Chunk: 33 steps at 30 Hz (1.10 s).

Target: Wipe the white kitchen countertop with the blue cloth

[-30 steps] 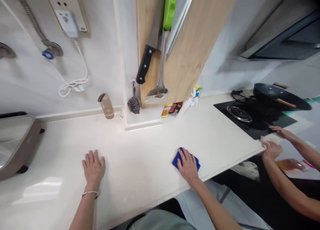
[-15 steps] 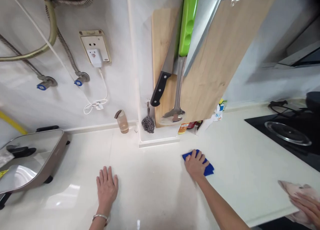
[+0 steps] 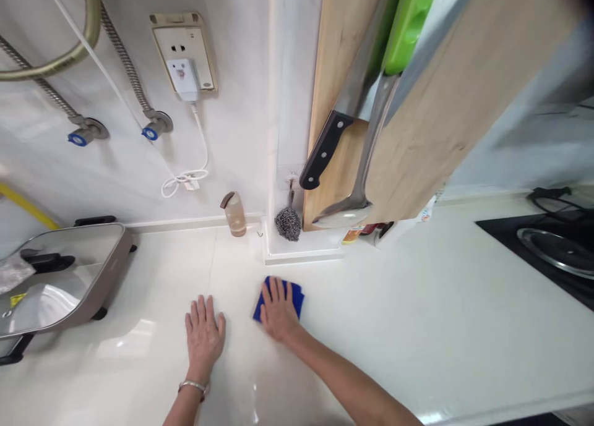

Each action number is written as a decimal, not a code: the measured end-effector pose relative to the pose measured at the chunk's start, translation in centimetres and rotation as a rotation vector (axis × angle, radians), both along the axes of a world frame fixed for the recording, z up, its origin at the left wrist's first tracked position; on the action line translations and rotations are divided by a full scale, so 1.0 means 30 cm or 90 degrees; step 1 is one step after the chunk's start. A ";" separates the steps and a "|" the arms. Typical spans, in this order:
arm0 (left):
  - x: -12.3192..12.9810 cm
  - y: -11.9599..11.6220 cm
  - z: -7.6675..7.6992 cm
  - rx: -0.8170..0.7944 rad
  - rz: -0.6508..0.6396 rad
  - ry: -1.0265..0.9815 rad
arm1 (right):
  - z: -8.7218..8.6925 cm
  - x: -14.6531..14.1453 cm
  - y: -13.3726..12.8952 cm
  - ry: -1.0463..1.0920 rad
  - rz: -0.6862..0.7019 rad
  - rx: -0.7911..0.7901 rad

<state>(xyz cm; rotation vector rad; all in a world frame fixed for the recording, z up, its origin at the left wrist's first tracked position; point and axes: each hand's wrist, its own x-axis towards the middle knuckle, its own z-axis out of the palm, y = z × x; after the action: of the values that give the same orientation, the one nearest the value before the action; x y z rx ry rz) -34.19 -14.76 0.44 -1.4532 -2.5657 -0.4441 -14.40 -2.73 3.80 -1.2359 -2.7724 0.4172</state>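
Cloth (image 3: 297, 299) lies under the spread right hand (image 3: 280, 313), in front of the scrubber (image 3: 288, 224); left hand (image 3: 205, 340), flat, empty, left of scrubber

A: What are we touching?
B: Our right hand (image 3: 279, 311) is palm down on 1 blue cloth (image 3: 297, 297), on the white counter (image 3: 399, 327).
A: Left?
B: Our left hand (image 3: 204, 336) is flat on the counter, fingers spread, near the cloth but apart.
A: Behind them?
B: We see 1 bottle (image 3: 236, 214) at the back edge, 1 hanging scourer (image 3: 288, 224), 1 black-handled knife (image 3: 323, 149) in front of a wooden board (image 3: 417, 160).
A: Sides?
B: Pan (image 3: 123, 253) on our left, black cooktop (image 3: 501, 229) right.
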 end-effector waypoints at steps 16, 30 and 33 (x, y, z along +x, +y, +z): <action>0.015 0.000 0.035 -0.005 0.004 -0.031 | -0.087 0.570 -0.233 0.047 0.134 0.091; 0.033 0.003 0.039 0.002 -0.020 -0.071 | -0.185 0.910 -0.289 -0.098 -0.394 0.239; 0.034 0.004 0.037 -0.010 -0.015 -0.082 | -0.155 0.739 -0.404 -0.106 -0.302 0.204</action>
<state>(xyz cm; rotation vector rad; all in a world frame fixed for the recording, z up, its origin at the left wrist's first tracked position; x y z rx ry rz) -33.18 -14.64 1.56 -1.5081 -2.6588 -0.5390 7.77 -14.86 -0.85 -1.8240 -2.4080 -0.1659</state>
